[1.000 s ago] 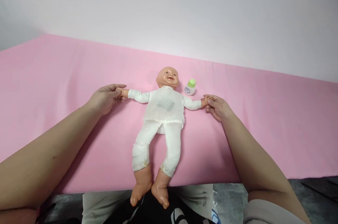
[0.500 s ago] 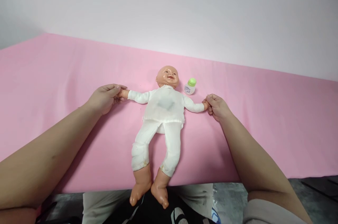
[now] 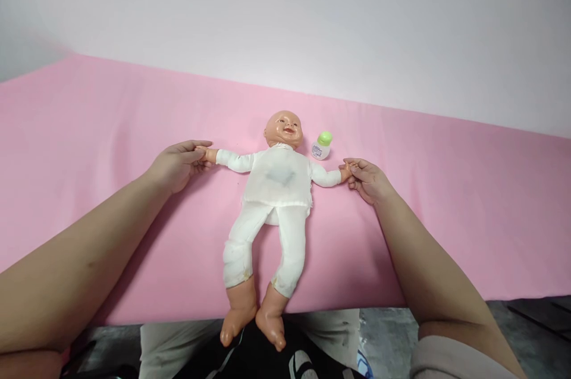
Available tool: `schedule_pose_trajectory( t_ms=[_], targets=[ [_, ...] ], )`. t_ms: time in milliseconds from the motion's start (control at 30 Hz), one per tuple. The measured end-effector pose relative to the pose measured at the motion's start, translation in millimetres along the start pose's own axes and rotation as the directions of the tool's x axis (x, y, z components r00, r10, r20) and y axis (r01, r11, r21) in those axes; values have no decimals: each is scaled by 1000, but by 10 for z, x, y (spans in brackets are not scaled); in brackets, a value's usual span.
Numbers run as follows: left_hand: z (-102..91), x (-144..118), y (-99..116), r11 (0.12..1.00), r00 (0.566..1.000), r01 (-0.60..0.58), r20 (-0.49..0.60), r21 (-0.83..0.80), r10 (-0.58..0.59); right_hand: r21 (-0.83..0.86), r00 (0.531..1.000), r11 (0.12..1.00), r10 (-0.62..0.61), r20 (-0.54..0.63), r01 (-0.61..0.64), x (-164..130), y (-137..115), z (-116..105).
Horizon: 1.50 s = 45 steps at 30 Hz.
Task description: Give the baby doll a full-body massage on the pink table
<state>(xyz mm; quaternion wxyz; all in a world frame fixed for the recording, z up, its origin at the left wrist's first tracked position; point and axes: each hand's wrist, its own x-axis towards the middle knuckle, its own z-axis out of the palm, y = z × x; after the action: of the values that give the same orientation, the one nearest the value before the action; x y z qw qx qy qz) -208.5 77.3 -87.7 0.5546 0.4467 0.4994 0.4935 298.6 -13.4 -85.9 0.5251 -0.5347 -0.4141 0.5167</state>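
A baby doll [image 3: 277,179] with a white cloth body lies on its back on the pink-covered table, arms stretched out to both sides. My left hand [image 3: 178,166] is closed around the doll's hand on the left, thumb on top. On the other side, my right hand [image 3: 368,179] pinches the doll's other hand between thumb and fingers. Next to the doll's head is a small clear bottle [image 3: 321,147] with a green cap and a printed label; neither hand touches it. The doll's bare feet stick out past the table's near edge.
The pink cloth [image 3: 446,206] covers the table, and a pale wall [image 3: 285,22] rises behind it. My lap, in light trousers [image 3: 165,343], is just below the near edge. Grey floor shows at the lower right.
My right hand has shifted its grip slightly, and the doll's arm there has moved a little inward and up. My left hand holds almost the same place.
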Motion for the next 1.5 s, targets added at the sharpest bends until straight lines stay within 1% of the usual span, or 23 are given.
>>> schedule_pose_trajectory(
  t_ms=[67,133,233,333,467,600,800,967,1067,1200,1367,1500],
  targets=[
    [5,-5,4,1000,1000,-7,6,7,7,21,999,1000,1,32,-1,-7,-12,-14],
    [10,-12,6,1000,1000,-17,23,18,16,20,999,1000,-6,38,5,-9,-17,-5],
    [24,-31,17,999,999,-21,33,42,20,-18,1000,1000,-20,22,20,-8,-17,38],
    [43,-53,37,998,999,-20,29,66,18,-44,1000,999,-10,-2,10,-5,-14,70],
    [52,-59,46,996,1000,-13,12,90,12,-66,1000,998,-16,-17,14,5,9,68],
    [35,-38,18,997,1000,-6,4,75,6,-82,998,996,-27,-49,23,29,38,59],
    [11,-14,-8,999,1000,-1,19,52,0,-24,993,1000,16,-119,-19,46,17,48],
    [-11,5,-27,999,1000,1,18,49,-2,68,994,998,18,-105,-11,20,-11,40],
    [-19,5,-29,999,1000,-6,22,53,5,80,996,997,11,-88,-4,0,-27,46],
    [-2,-25,3,999,1000,-3,30,52,1,57,997,998,-9,-76,14,-8,-27,69],
    [18,-43,19,998,1000,-9,29,59,7,-10,994,1000,-23,-106,22,8,10,103],
    [28,-45,21,997,1000,-18,22,70,16,-53,994,998,-34,-105,29,11,22,110]
  ],
)
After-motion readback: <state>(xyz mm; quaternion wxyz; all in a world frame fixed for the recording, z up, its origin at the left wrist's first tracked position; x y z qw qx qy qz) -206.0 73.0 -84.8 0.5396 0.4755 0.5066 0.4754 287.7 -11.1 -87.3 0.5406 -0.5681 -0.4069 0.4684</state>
